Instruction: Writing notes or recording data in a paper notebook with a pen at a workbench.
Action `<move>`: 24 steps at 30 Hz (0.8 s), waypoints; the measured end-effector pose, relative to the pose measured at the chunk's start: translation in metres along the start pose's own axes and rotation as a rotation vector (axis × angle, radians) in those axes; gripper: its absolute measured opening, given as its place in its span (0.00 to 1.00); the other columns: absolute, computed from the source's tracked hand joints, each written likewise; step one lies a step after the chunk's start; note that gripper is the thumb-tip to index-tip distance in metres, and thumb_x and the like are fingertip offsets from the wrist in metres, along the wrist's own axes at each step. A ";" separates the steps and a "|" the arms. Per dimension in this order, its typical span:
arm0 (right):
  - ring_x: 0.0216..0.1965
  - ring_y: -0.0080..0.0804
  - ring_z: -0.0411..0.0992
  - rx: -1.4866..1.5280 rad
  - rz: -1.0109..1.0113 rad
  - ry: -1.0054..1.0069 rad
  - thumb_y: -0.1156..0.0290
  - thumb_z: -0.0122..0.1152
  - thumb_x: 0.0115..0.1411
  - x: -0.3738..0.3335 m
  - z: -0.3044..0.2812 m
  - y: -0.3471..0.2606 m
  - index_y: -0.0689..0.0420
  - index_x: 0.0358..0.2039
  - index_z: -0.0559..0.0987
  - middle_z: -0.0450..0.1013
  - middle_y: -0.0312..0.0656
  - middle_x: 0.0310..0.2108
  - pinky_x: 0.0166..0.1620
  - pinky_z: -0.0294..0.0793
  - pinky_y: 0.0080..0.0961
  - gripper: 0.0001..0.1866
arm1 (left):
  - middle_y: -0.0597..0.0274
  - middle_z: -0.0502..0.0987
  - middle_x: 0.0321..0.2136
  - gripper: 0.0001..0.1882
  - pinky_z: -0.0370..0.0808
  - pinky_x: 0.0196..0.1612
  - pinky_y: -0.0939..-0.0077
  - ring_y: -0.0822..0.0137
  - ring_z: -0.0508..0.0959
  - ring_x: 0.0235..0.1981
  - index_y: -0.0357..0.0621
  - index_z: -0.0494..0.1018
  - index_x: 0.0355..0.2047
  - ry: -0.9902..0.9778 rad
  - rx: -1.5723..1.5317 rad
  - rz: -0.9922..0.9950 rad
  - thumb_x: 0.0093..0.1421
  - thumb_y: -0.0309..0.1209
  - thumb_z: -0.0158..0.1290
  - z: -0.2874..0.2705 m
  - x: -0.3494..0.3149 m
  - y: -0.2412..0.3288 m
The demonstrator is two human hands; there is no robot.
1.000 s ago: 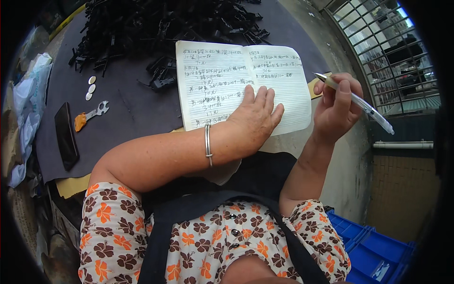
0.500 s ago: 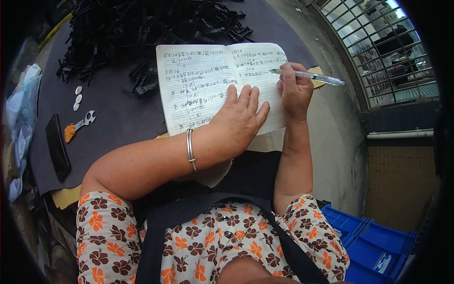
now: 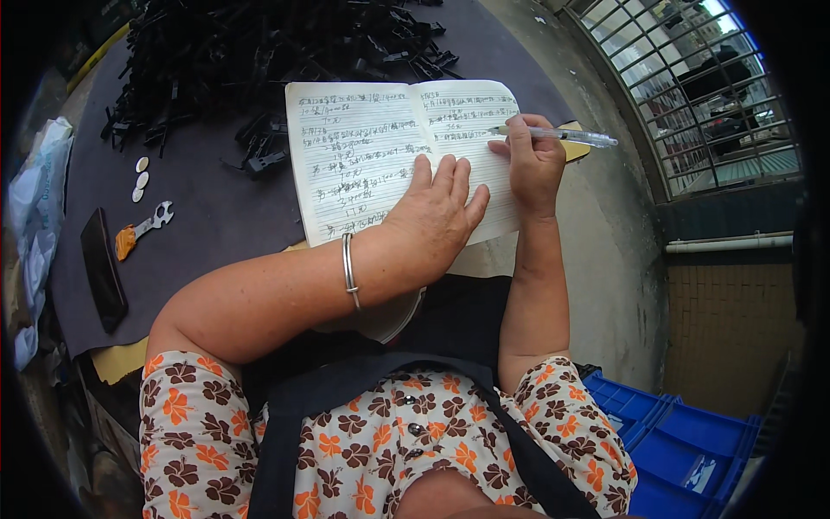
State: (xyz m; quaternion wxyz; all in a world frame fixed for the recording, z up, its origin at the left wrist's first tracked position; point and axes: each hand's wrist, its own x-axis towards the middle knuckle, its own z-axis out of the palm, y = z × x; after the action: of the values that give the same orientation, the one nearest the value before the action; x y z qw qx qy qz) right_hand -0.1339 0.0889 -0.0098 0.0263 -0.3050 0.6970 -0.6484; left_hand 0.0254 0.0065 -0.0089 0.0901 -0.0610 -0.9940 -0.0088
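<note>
A lined notebook (image 3: 359, 130) lies spread at the table's near right edge, handwriting on both pages. My left hand (image 3: 432, 212) rests flat across its lower middle, fingers apart, with a silver bangle on the wrist. In my right hand (image 3: 536, 169) a clear pen (image 3: 584, 136) is pinched between thumb and fingers. The pen's tip is by the written lines high on the right page; whether it touches the paper I cannot tell.
A heap of black plastic parts (image 3: 285, 60) covers the far side of the dark tabletop (image 3: 207, 229). At left lie a dark case (image 3: 105, 268), an orange-handled tool (image 3: 143, 230) and three small pale ovals (image 3: 139, 180). Blue crates (image 3: 692, 450) stand at lower right.
My right hand and the pen have shifted slightly left along the right page. My left hand stays on the notebook, almost unmoved.
</note>
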 end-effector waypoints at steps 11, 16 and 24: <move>0.28 0.18 0.70 -0.178 -0.199 -0.285 0.72 0.56 0.62 -0.003 -0.006 0.007 0.62 0.34 0.77 0.74 0.34 0.27 0.33 0.68 0.16 0.07 | 0.31 0.61 0.57 0.33 0.54 0.59 0.40 0.40 0.61 0.60 0.33 0.60 0.60 0.039 -0.049 0.016 0.54 0.33 0.51 0.000 -0.001 -0.001; 0.28 0.17 0.68 -0.192 -0.147 -0.269 0.72 0.57 0.62 -0.004 -0.001 0.001 0.62 0.32 0.78 0.74 0.33 0.27 0.34 0.68 0.17 0.07 | 0.31 0.61 0.57 0.33 0.54 0.59 0.40 0.40 0.61 0.60 0.33 0.60 0.60 0.031 -0.040 0.015 0.54 0.33 0.51 0.000 -0.001 -0.001; 0.27 0.17 0.68 -0.231 -0.157 -0.289 0.71 0.58 0.61 -0.005 0.002 -0.004 0.63 0.32 0.77 0.74 0.34 0.25 0.33 0.68 0.18 0.08 | 0.32 0.61 0.57 0.44 0.55 0.60 0.41 0.40 0.59 0.61 0.33 0.60 0.59 0.026 0.014 0.004 0.52 0.55 0.55 0.001 -0.001 0.000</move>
State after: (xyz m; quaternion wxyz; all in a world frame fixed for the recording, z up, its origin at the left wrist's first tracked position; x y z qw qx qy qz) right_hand -0.1276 0.0897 -0.0086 0.0403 -0.4496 0.7296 -0.5137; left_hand 0.0266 0.0064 -0.0098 0.1034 -0.0620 -0.9927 -0.0025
